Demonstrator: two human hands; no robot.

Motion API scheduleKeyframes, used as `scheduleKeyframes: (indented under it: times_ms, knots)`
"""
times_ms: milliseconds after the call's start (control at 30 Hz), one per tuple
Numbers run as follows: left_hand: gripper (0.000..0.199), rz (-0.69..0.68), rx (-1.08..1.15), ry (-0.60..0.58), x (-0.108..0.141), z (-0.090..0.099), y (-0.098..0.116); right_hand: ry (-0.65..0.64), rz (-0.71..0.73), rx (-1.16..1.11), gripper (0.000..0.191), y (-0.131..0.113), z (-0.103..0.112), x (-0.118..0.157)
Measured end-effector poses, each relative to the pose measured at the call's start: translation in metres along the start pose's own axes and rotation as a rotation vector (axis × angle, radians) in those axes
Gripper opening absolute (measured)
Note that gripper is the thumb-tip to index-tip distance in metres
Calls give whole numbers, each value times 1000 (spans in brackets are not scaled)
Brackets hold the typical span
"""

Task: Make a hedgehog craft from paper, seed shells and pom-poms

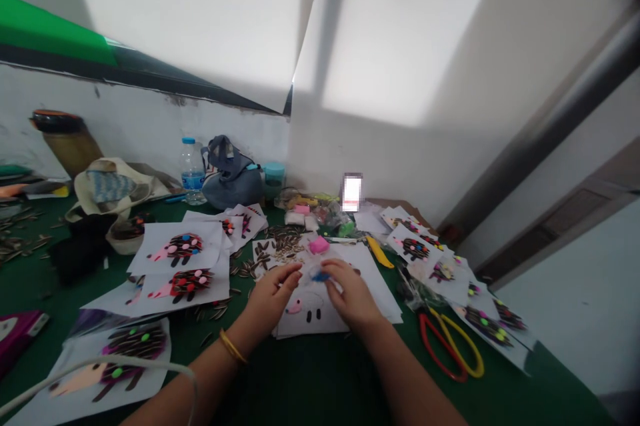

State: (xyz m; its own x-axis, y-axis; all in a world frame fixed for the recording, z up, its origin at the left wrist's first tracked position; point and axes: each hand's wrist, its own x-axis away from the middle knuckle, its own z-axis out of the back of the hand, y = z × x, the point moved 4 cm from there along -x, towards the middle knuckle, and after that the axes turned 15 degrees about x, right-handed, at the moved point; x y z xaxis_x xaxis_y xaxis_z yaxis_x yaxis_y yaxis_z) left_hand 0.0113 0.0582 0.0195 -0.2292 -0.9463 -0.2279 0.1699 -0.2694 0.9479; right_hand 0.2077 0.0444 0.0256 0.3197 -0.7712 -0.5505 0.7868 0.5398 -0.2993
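My right hand point(353, 296) holds a small clear packet with blue stuff inside point(319, 275), its fingers closed round it. To its left, my left hand point(273, 296) has thumb and fingers pinched together near the packet; what they hold, if anything, is too small to make out. Both hands are over a stack of white paper point(373, 306). The top sheet bears a hedgehog outline with a pink face point(295, 307) and dark feet point(314, 315). Just beyond the hands lies a bright pink packet point(319, 245), beside striped sunflower seeds point(285, 237).
Finished-looking hedgehog pictures point(185, 249) lie in piles at left, with more pictures point(443, 271) at right. Red-and-yellow-handled scissors point(450, 346) and a yellow cutter point(380, 251) lie right of the paper. A water bottle point(192, 173) and blue bag point(233, 179) stand behind. A white cable point(150, 363) crosses front left.
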Motion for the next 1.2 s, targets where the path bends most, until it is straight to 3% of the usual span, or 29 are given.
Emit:
scheduleKeyframes:
  times_ms: [133, 300, 400, 533, 667, 767, 867, 967, 1067, 1200]
  knots:
    - [33, 65, 106, -47, 0, -3, 6, 7, -18, -109, 25, -30, -9, 0]
    - [22, 110, 206, -62, 3, -7, 7, 22, -98, -93, 28, -28, -9, 1]
    - [22, 146, 298, -28, 2, -5, 1, 36, -163, 32, 32, -8, -1, 2]
    - [22, 128, 287, 85, -6, 8, -11, 7, -428, 469, 33, 44, 16, 12]
    - [23, 25, -71, 108, -13, 19, -21, -288, -521, 518, 20, 80, 13, 24]
    - [33, -7, -297, 48, -16, 21, -26, -248, -593, 430, 18, 85, 13, 25]
    - [40, -15, -397, 59, -16, 24, -25, -58, -659, 224, 22, 76, 14, 21]
    - [40, -103, -428, 144, -10, 25, -10, 105, -578, -40, 31, 53, 14, 14]
    - [32, -207, -312, 104, 0, 13, 8, 113, -473, -214, 21, 21, 9, 7]
    - [35, -174, -101, -95, 12, -10, 16, 4, -312, -299, 14, -24, -9, 2]
